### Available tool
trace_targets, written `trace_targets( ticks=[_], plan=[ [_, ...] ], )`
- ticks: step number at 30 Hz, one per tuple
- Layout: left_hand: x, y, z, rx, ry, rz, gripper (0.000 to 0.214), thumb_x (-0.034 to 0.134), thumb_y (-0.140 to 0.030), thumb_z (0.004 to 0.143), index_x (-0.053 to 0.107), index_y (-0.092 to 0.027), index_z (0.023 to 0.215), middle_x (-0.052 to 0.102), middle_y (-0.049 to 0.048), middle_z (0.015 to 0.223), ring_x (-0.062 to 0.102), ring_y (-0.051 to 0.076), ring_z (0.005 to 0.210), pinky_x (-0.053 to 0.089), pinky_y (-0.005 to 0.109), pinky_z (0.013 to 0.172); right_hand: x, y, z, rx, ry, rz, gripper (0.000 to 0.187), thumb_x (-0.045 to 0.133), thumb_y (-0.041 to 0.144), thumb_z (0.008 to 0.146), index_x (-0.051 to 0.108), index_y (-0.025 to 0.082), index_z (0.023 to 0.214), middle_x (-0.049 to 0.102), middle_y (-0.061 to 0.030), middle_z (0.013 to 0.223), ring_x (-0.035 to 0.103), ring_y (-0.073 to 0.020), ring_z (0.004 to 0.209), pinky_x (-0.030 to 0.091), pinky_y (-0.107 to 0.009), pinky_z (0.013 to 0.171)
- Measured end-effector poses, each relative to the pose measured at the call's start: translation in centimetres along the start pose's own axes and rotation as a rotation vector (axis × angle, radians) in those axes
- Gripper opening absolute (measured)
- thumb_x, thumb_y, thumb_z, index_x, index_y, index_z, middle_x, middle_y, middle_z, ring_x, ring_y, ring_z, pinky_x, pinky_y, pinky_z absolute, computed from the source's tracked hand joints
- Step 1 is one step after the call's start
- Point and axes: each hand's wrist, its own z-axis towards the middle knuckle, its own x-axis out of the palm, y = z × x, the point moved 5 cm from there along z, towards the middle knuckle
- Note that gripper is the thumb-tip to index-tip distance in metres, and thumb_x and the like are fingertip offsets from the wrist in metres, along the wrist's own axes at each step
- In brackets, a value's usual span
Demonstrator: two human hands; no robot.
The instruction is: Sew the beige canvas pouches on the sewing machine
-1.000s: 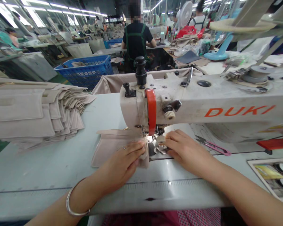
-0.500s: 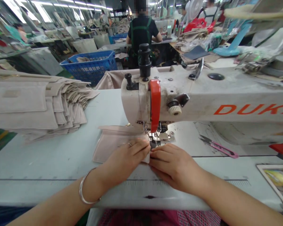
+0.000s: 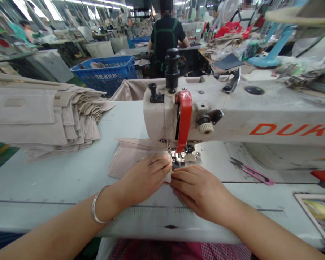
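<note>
A beige fabric piece point(image 3: 127, 155) with stitched edges lies on the sewing machine's bed, its right edge by the presser foot point(image 3: 178, 157). My left hand point(image 3: 148, 169), wearing a ring and a silver bangle, lies flat on it with the fingers stretched toward the foot. From the right, my right hand point(image 3: 195, 186) has its fingers curled at the fabric's near right corner, the thumb lower down. The fingertips of both hands almost meet just in front of the foot. The needle is hidden behind the red guard point(image 3: 184, 121).
A thick stack of beige fabric pieces point(image 3: 43, 119) sits at the left. Pink-handled thread snips point(image 3: 253, 171) lie under the machine arm point(image 3: 233, 112). Beyond the table stand a blue basket point(image 3: 105, 74) and a seated person point(image 3: 166, 36). A framed tray point(image 3: 318, 213) is at the right.
The fabric has slid slightly away from me along the presser foot, with my hands staying on it. The camera view has shifted a little, so the machine appears farther right.
</note>
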Motion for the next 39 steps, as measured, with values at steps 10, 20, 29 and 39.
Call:
trace_targets(
  ticks=[10, 20, 29, 39],
  plan=[
    [-0.7, -0.3, -1.9, -0.092, -0.161, -0.08, 0.034, 0.048, -0.007, 0.091, 0.057, -0.019, 0.122, 0.056, 0.0111, 0.132, 0.057, 0.024, 0.114, 0.053, 0.039, 0.095, -5.5, -7.1, -13.6, 0.561, -0.02, -0.629, 0.042, 0.043, 0.035, 0.097, 0.06, 0.014, 0.129, 0.064, -0.0163, 0.112, 0.061, -0.0345, 0.097, 0.05, -0.056, 0.088],
    [0.0, 1.0, -1.5, -0.353, -0.083, -0.414, 0.063, 0.042, 0.006, 0.074, 0.047, -0.021, 0.13, 0.048, 0.0072, 0.137, 0.043, 0.022, 0.133, 0.034, 0.047, 0.118, -5.3, -8.7, -14.9, 0.578, -0.12, -0.652, 0.04, 0.042, 0.033, 0.099, 0.058, 0.011, 0.128, 0.062, -0.0168, 0.111, 0.057, -0.0325, 0.104, 0.047, -0.051, 0.096],
    [-0.3, 2.2, -1.6, -0.35, -0.081, -0.591, 0.074, 0.036, 0.014, 0.066, 0.048, -0.024, 0.128, 0.043, 0.0029, 0.146, 0.038, 0.018, 0.138, 0.03, 0.043, 0.121, -5.7, -4.6, -8.5, 0.578, -0.201, -0.091, 0.021, 0.039, 0.029, 0.101, 0.056, 0.022, 0.112, 0.064, -0.0064, 0.101, 0.063, -0.0205, 0.091, 0.05, -0.034, 0.079],
    [-0.2, 3.1, -1.4, -0.354, -0.33, -0.461, 0.014, 0.062, -0.02, 0.093, 0.065, -0.021, 0.106, 0.065, 0.0046, 0.109, 0.062, 0.019, 0.104, 0.052, 0.037, 0.095, -1.1, -3.1, 0.8, 0.434, -0.108, 0.154, 0.015, 0.051, 0.019, 0.096, 0.062, 0.018, 0.105, 0.067, -0.0066, 0.095, 0.063, -0.0223, 0.088, 0.05, -0.036, 0.077]
  ],
)
